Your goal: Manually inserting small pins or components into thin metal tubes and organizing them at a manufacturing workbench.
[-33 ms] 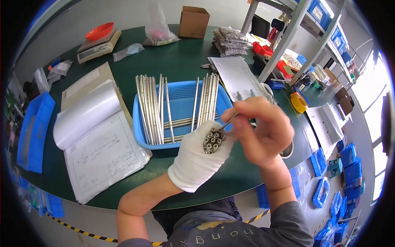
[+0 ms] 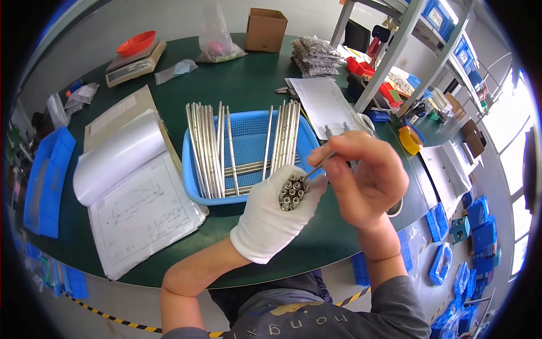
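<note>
My left hand (image 2: 265, 226), in a white glove, is closed round a bundle of slim metal rods (image 2: 291, 196), their hollow-looking ends facing up towards me. My bare right hand (image 2: 372, 181) pinches a thin metal pin-like tool (image 2: 320, 165) between thumb and forefinger. The tool's lower tip reaches the edge of the bundle; whether it sits inside a rod end I cannot tell. Just beyond my hands stands a blue mesh basket (image 2: 248, 133). Long metal rods (image 2: 206, 152) lean in two groups at its left and right, and more lie across its bottom.
An open folder with drawings (image 2: 147, 209) lies left of the basket, beside a blue tray (image 2: 48, 181). Farther back are a scale (image 2: 132, 63), a cardboard box (image 2: 265, 31) and bagged parts (image 2: 316, 56). Paper sheets (image 2: 322, 101) and a shelf post (image 2: 389, 59) stand to the right.
My right hand has shifted slightly to the right, with the thin tool still pinched. My left hand and the bundle hold still.
</note>
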`<state>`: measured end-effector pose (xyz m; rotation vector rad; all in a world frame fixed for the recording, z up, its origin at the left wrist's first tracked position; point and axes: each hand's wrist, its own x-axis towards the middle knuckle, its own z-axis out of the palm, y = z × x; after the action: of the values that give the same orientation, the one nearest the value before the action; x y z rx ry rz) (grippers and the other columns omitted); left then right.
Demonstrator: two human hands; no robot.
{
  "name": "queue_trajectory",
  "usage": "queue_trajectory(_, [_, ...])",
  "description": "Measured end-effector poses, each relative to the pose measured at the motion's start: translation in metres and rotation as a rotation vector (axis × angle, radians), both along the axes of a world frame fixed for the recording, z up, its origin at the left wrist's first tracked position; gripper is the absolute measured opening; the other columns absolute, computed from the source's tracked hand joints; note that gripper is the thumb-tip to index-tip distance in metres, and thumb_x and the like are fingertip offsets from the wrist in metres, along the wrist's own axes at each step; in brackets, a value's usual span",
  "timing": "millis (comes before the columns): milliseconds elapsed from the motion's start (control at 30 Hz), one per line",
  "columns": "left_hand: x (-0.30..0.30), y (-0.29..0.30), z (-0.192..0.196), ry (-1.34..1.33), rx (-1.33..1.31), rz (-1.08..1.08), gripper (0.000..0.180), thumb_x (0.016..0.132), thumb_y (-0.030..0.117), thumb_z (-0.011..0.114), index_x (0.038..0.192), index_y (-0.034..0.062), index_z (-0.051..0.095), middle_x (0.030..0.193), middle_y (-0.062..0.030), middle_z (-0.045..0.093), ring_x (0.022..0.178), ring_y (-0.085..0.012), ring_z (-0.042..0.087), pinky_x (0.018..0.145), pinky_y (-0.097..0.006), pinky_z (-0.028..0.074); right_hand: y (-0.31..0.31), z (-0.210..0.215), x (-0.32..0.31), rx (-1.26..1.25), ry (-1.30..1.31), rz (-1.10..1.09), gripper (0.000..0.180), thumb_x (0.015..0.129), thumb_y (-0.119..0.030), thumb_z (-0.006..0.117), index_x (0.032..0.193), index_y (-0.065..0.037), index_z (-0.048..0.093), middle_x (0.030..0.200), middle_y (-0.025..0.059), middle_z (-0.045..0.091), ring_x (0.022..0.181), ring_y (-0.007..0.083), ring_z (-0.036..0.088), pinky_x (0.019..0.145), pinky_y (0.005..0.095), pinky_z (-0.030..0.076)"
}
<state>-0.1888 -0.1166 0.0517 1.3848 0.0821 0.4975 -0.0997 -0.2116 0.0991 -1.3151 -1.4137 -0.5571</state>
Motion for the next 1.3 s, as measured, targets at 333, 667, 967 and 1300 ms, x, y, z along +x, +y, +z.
queue_trajectory(333, [0.001,0.002,-0.002,-0.062,0.115,0.022,0.015,0.08,0.008,0.066,0.083,0.0028,0.053,0.06,-0.0042,0.053,0.052,-0.0082,0.047,0.049,-0.026,0.04,-0.004,0.005,0.002,-0.041,-0.049,0.014,0.028,0.064,0.009,0.067,0.091,-0.001,0.065,0.073,0.0064,0.065,0.059,0.0188,0.06,0.055,0.0263,0.045])
queue_trajectory(667, [0.007,0.007,-0.009,-0.074,0.147,-0.047,0.015,0.08,0.008,0.065,0.084,0.0031,0.051,0.061,-0.0066,0.053,0.053,-0.0121,0.047,0.052,-0.027,0.041,-0.008,0.001,0.003,-0.085,-0.097,-0.027,0.029,0.063,0.008,0.066,0.09,-0.002,0.066,0.069,0.005,0.062,0.054,0.0186,0.057,0.05,0.0274,0.041])
queue_trajectory(967, [0.007,0.009,-0.009,-0.085,0.097,-0.042,0.012,0.08,0.005,0.063,0.084,0.0027,0.052,0.066,-0.0005,0.053,0.058,-0.0065,0.046,0.053,-0.024,0.04,-0.009,0.014,-0.009,-0.158,0.038,0.005,0.026,0.068,0.014,0.059,0.093,0.005,0.06,0.078,0.0117,0.064,0.071,0.0179,0.065,0.064,0.0244,0.05])
queue_trajectory(1300, [0.004,0.011,-0.003,-0.079,0.246,-0.01,0.017,0.079,-0.001,0.059,0.094,0.0024,0.053,0.072,-0.0003,0.056,0.061,-0.007,0.051,0.056,-0.023,0.043,-0.008,0.024,0.002,-0.223,-0.205,0.058,0.025,0.065,0.009,0.064,0.089,0.0,0.065,0.073,0.0086,0.065,0.065,0.019,0.064,0.059,0.0249,0.048])
